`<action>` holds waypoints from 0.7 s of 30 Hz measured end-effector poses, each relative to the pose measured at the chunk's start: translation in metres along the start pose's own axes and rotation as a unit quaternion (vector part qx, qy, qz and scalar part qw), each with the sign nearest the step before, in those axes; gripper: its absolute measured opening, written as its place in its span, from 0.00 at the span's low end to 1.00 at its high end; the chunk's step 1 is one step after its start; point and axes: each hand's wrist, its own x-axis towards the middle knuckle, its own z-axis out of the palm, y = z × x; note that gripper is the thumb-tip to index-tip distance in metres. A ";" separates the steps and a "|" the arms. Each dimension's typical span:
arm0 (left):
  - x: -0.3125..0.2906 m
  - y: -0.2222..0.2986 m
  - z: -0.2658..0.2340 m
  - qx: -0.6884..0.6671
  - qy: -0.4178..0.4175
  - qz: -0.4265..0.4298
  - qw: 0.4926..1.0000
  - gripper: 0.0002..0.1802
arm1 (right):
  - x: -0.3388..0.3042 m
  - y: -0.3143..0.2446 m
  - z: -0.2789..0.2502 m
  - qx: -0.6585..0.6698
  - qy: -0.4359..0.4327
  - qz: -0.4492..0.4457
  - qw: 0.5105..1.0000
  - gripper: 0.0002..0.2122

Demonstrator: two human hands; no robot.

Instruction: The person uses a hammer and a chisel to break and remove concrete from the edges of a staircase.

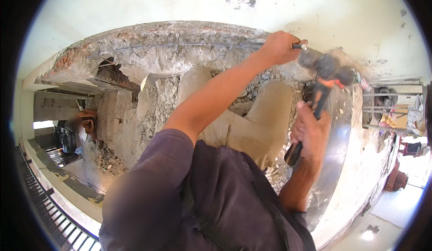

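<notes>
My right hand [310, 129] is closed round the black and orange handle of a hammer [320, 99]. The hammer's dark, heavy head is smeared by motion and lies just right of my left hand [280, 48]. That hand is closed round a slim dark metal rod, perhaps a chisel [296, 46], whose end points toward the hammer head. Most of the rod is hidden by the fingers, and I cannot tell whether the head touches it. Both hands are close to the broken wall [157, 55], where rough concrete and a thin bar show.
My bent legs [252, 134] are among rubble [249, 98]. A shiny metal strip [335, 147] runs beside my right forearm. A rack of goods [391, 107] stands at the far right. At left are a dark railing [49, 206] and a person in orange [88, 119].
</notes>
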 end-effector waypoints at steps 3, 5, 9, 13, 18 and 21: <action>0.002 -0.011 0.011 0.011 0.002 0.002 1.000 0.23 | -0.016 -0.052 -0.016 -0.003 0.129 -0.105 0.986 0.12; 0.004 -0.005 0.009 0.002 -0.017 0.006 1.000 0.24 | -0.023 -0.082 -0.069 0.057 0.212 -0.297 0.929 0.13; 0.006 0.012 -0.001 -0.004 -0.033 -0.020 0.999 0.24 | -0.032 -0.131 -0.163 0.204 -0.052 -0.585 0.783 0.19; 0.012 0.001 0.002 -0.003 -0.020 0.005 1.000 0.24 | 0.034 -0.011 -0.064 0.142 0.172 -0.342 0.913 0.10; 0.013 -0.032 0.026 0.034 0.074 0.131 0.988 0.21 | 0.014 0.011 -0.002 -0.064 -0.022 -0.026 0.997 0.11; 0.004 0.008 0.014 -0.001 -0.036 -0.031 0.999 0.12 | -0.013 -0.030 -0.021 -0.030 0.075 -0.098 0.992 0.11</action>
